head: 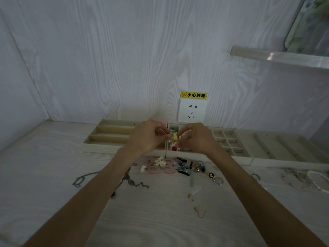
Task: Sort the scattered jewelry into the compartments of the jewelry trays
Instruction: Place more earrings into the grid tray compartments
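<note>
Head view, left hand point(147, 135) and right hand point(195, 138) apparently pinching yellow earring point(174, 137) between fingertips, above tray point(204, 156).

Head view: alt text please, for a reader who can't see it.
Both hands, left hand and right hand, pinch a small yellow charm over the middle jewelry tray. More jewelry, including pink rings and a chain, lies scattered on the table.

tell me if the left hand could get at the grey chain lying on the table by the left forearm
Probably yes. The grey chain lies in the open on the table with nothing on it. But the left hand is busy, pinching a small yellow piece with the right hand.
</note>
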